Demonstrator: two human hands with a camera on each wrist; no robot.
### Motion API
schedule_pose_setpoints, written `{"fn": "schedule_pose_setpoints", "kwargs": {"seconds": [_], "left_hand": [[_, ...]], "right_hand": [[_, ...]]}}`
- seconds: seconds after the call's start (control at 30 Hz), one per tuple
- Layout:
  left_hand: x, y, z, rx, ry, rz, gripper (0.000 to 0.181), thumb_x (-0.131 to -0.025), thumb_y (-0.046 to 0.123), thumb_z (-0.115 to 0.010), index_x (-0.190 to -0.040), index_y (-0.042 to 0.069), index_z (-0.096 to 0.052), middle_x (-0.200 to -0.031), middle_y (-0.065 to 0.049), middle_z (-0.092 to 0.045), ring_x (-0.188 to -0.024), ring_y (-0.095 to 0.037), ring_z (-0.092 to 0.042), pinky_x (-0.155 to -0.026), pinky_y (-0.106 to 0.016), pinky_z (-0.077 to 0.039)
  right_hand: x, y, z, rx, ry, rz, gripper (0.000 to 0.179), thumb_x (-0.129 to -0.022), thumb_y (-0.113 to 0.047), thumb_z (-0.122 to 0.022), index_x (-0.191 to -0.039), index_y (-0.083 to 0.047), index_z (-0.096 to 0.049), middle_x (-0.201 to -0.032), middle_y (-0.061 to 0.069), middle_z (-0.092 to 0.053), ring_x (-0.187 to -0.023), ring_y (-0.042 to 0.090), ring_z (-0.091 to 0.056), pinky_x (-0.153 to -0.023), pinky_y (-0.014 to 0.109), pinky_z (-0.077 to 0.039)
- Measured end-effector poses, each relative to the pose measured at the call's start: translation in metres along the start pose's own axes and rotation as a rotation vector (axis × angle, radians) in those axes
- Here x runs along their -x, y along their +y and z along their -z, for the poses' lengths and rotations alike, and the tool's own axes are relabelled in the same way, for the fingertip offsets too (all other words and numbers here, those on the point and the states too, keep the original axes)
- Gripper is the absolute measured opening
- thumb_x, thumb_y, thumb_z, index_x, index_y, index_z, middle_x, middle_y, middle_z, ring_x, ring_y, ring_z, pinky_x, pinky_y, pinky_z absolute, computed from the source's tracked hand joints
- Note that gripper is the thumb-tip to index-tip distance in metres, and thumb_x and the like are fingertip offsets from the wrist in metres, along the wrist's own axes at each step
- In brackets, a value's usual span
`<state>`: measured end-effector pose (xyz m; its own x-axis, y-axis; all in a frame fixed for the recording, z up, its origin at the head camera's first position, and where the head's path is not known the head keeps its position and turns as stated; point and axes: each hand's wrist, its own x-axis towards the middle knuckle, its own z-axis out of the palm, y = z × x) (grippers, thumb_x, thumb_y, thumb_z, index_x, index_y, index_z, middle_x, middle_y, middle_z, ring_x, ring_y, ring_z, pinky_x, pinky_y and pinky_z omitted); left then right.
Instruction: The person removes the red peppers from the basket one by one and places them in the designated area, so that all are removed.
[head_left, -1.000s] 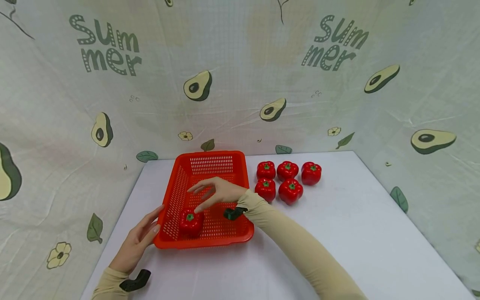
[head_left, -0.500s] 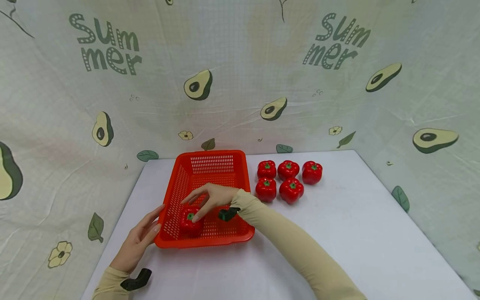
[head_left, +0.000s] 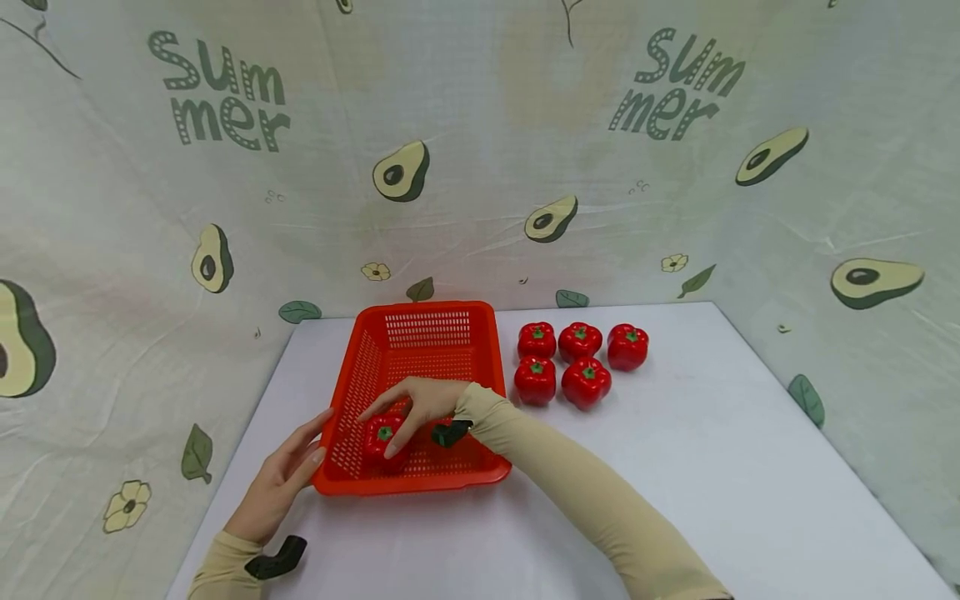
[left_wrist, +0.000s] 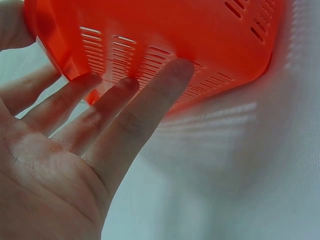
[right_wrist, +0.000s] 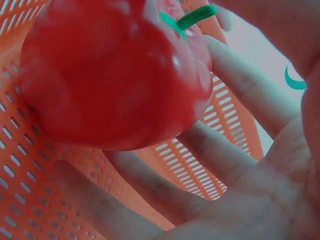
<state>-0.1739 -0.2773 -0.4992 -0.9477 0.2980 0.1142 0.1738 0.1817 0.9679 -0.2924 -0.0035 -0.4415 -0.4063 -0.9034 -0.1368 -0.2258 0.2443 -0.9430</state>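
A glossy red bell pepper (head_left: 381, 457) with a green stem sits inside the near left part of a red-orange perforated plastic basket (head_left: 426, 483). Over it, my right hand (head_left: 426, 400) grips with the thumb across its near side and fingers around its far side. In the right wrist view the bell pepper (right_wrist: 115, 75) lies among the fingers, one fingertip apart below it. My left hand (head_left: 273, 483) touches the basket's left side. The left wrist view shows its extended fingers (left_wrist: 135, 120) on the slotted outer wall (left_wrist: 210, 30), thumb at the rim.
Several more red bell peppers (head_left: 587, 383) stand grouped on the white table (head_left: 675, 467), right of the basket. A pale cloth (head_left: 480, 167) printed with avocados hangs behind and at both sides. Black wrist mounts (head_left: 276, 560) sit on the sleeves.
My right hand has lowered from above the bell pepper until thumb and fingers lie around it. The left hand stays at the basket's side; the head view has shifted slightly.
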Motion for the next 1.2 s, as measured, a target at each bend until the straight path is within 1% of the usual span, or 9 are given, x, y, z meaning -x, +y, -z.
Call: {"fn": "schedule_pose_setpoints", "kwargs": {"seconds": [0.2,0.37,0.5,0.67,0.8,1.1,1.2], "left_hand": [[-0.0007,0.0018,-0.0012,-0.002,0.004,0.013,0.055,-0.106,0.015,-0.048,-0.157,0.021,-0.029,-0.162,-0.006,-0.024,-0.135,-0.001,-0.041,-0.094,-0.025,-0.049],[-0.0007,0.0031,-0.0017,-0.001,-0.001,0.006,0.055,-0.106,0.015,-0.048,-0.157,0.02,-0.029,-0.162,-0.007,-0.024,-0.134,0.0,-0.041,-0.094,-0.026,-0.049],[-0.0004,0.0037,-0.0019,-0.01,0.0,0.014,0.055,-0.106,0.015,-0.049,-0.157,0.021,-0.029,-0.162,-0.007,-0.025,-0.136,-0.003,-0.041,-0.094,-0.026,-0.049],[0.0003,0.0037,-0.0016,-0.013,0.009,0.035,0.055,-0.106,0.017,-0.05,-0.157,0.023,-0.03,-0.162,-0.005,-0.025,-0.135,-0.003,-0.041,-0.093,-0.026,-0.05],[0.0004,0.0034,-0.0014,-0.012,0.012,0.039,0.055,-0.106,0.017,-0.049,-0.157,0.023,-0.029,-0.162,-0.005,-0.025,-0.135,-0.003,-0.042,-0.093,-0.026,-0.05],[0.0004,0.0033,-0.0018,-0.019,0.016,0.049,0.056,-0.106,0.018,-0.049,-0.157,0.023,-0.029,-0.162,-0.005,-0.025,-0.135,-0.003,-0.042,-0.093,-0.026,-0.05],[0.0002,0.0036,-0.0019,-0.018,0.018,0.049,0.056,-0.106,0.018,-0.049,-0.157,0.023,-0.029,-0.162,-0.005,-0.025,-0.135,-0.003,-0.042,-0.093,-0.026,-0.05]], "right_hand": [[-0.0055,0.0102,0.0012,-0.004,-0.008,0.009,0.062,-0.082,-0.014,-0.082,-0.139,-0.018,-0.06,-0.131,-0.006,-0.06,-0.122,0.024,-0.052,-0.086,0.035,-0.056],[-0.005,0.0099,0.001,0.0,0.005,0.01,0.062,-0.081,-0.014,-0.083,-0.139,-0.019,-0.061,-0.131,-0.006,-0.06,-0.121,0.019,-0.051,-0.086,0.035,-0.056],[-0.004,0.0085,0.0002,0.004,0.006,0.013,0.062,-0.081,-0.015,-0.083,-0.139,-0.018,-0.061,-0.131,-0.007,-0.06,-0.12,0.016,-0.052,-0.086,0.035,-0.056],[-0.0034,0.0076,-0.0008,0.019,0.005,0.024,0.061,-0.081,-0.016,-0.083,-0.138,-0.018,-0.061,-0.13,-0.008,-0.061,-0.119,0.015,-0.052,-0.087,0.033,-0.055],[-0.0038,0.0082,-0.0016,0.026,0.01,0.024,0.06,-0.081,-0.015,-0.083,-0.138,-0.019,-0.062,-0.129,-0.009,-0.061,-0.119,0.015,-0.052,-0.087,0.033,-0.055],[-0.0032,0.0069,0.0,0.103,0.028,0.049,0.061,-0.081,-0.02,-0.084,-0.138,-0.018,-0.062,-0.129,-0.012,-0.061,-0.116,0.012,-0.054,-0.087,0.031,-0.054],[-0.0012,0.0039,0.0027,0.124,0.053,0.067,0.062,-0.081,-0.021,-0.085,-0.138,-0.017,-0.061,-0.129,-0.011,-0.062,-0.115,0.013,-0.055,-0.088,0.03,-0.054]]}}
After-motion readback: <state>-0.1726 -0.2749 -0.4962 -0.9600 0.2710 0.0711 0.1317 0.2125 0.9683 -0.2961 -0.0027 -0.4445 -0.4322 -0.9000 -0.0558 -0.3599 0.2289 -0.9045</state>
